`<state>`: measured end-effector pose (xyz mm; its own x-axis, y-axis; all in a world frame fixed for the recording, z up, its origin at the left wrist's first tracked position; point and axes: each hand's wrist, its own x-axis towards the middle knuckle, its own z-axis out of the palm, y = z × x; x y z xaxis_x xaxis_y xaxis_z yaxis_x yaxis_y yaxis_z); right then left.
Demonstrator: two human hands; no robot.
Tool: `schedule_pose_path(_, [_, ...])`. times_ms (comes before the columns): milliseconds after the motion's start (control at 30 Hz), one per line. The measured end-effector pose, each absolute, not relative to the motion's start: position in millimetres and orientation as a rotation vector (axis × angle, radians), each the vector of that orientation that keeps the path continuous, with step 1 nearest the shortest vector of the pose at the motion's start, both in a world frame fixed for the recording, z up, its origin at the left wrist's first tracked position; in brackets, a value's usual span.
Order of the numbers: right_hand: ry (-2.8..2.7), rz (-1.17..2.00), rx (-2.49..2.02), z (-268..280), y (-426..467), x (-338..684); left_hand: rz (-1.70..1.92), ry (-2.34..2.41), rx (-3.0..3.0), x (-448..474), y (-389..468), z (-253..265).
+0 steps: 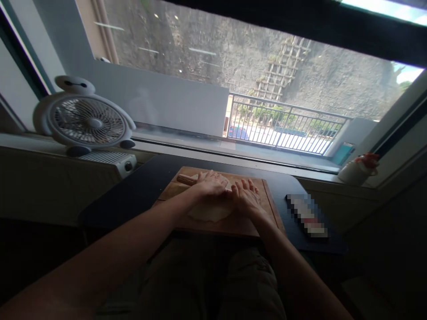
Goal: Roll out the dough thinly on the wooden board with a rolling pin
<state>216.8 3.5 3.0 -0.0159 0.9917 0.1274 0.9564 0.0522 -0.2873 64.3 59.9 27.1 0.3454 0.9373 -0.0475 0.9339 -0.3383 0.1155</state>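
A wooden rolling pin lies across a flattened sheet of pale dough on a wooden board. My left hand rests palm down on top of the pin, fingers stretched forward. The pin's left end sticks out past that hand. To the right, my right hand also lies over the pin with its fingers extended and slightly spread. Most of the pin and its right end are hidden beneath my hands. Part of the dough shows beyond my hands and a wider part shows on the near side.
The board lies on a dark table under a window. A blurred-out phone-like object lies at the table's right. A white fan stands on the left of the sill, and a white pot on the right.
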Motion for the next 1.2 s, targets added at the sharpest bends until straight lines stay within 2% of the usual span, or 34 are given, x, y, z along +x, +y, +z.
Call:
schedule_pose_path(233, [-2.041,0.24,-2.015,10.6,92.4,236.3,0.065,1.879,2.279,85.5,143.6,10.4])
schedule_pose_path(367, [-1.986,0.222,-2.022,9.4,107.9,239.1,0.059,1.897,2.261,86.2,156.5,8.0])
schedule_pose_path(567, [-1.97,0.264,-2.013,4.9,62.1,232.4,0.019,1.853,2.358,84.0,104.7,19.6])
schedule_pose_path(733, [-2.006,0.085,-1.935,-3.0,-5.2,218.9,0.017,1.815,2.439,71.2,41.7,28.9])
schedule_pose_path(867, [-2.053,0.029,-1.872,-8.3,-29.0,214.7,-0.001,1.775,2.457,63.4,25.8,31.8])
schedule_pose_path(1200, [-2.074,0.247,-2.029,6.6,85.5,235.8,-0.031,1.83,2.329,84.7,131.2,16.8])
